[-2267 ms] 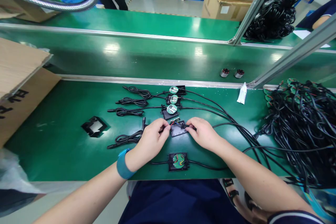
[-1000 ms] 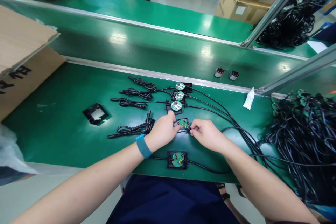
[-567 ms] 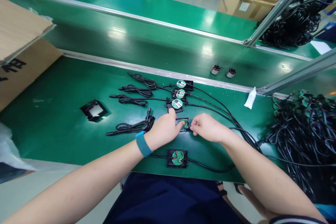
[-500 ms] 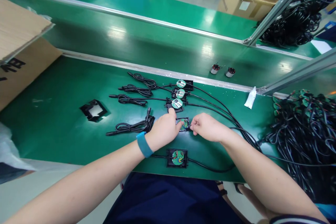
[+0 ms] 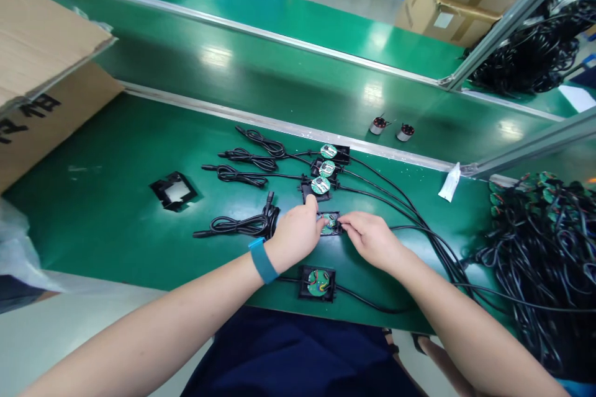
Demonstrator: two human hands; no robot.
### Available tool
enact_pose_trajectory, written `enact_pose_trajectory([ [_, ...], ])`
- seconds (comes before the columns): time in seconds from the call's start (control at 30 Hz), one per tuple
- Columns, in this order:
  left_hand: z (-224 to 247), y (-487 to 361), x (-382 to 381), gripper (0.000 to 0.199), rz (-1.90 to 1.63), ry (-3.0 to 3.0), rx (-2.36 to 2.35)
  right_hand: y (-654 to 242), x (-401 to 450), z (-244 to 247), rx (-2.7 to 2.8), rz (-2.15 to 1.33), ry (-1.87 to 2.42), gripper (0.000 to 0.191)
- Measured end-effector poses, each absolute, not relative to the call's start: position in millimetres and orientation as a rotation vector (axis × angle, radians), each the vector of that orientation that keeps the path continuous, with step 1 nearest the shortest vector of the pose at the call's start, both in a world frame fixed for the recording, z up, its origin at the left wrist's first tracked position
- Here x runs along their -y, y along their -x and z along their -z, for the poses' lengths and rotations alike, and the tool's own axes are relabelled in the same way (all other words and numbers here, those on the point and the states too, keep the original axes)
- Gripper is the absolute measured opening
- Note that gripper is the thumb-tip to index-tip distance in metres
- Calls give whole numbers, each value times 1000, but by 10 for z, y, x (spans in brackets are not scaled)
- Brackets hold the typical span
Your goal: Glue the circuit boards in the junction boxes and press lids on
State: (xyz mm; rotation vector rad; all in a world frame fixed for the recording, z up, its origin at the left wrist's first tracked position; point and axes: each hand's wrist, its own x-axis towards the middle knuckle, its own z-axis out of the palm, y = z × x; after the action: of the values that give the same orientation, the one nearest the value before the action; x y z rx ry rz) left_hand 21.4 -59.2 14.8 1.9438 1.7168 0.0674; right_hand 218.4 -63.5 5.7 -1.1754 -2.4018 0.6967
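My left hand (image 5: 298,229), with a teal wristband, grips the left side of a small black housing (image 5: 331,231) holding a green circuit board (image 5: 328,221). Its thumb lies over the board. At the housing's right end my right hand (image 5: 370,237) has its fingertips pinched together; whatever is between them is too small to make out. Above lie three round boards on black housings, the nearest board (image 5: 320,185) just beyond my left fingers. Closer to me is another black housing (image 5: 303,290) with a round green board (image 5: 318,283) and coloured wires.
Coiled black cables (image 5: 242,224) lie left of my left hand. A black case piece (image 5: 173,191) and a cardboard box (image 5: 60,118) are further left. Two metal cylinders (image 5: 377,126) stand at the back, a white tube (image 5: 449,183) lies right, and a cable heap (image 5: 549,260) fills the far right.
The whole view has shifted slightly. My right hand's fingers are now straighter and pinched at the housing's right end; my left hand stays on the housing.
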Motion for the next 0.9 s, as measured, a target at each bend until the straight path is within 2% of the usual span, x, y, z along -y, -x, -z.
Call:
enact_pose_trajectory([
  [0.23, -138, -205, 582, 22, -100, -1944, -1687, -2245, 749, 328, 2304, -419, 1149, 28],
  [0.47, -154, -215, 587, 21, -79, -1933, -1688, -2183, 751, 240, 2306, -422, 1236, 26],
  [0.67, -174, -219, 586, 23, -66, -1939, -1685, -2186, 806, 358, 2378, -224, 1160, 30],
  [0.9, -162, -215, 573, 23, -63, -1949, -1685, -2088, 792, 116, 2606, -204, 1432, 29],
])
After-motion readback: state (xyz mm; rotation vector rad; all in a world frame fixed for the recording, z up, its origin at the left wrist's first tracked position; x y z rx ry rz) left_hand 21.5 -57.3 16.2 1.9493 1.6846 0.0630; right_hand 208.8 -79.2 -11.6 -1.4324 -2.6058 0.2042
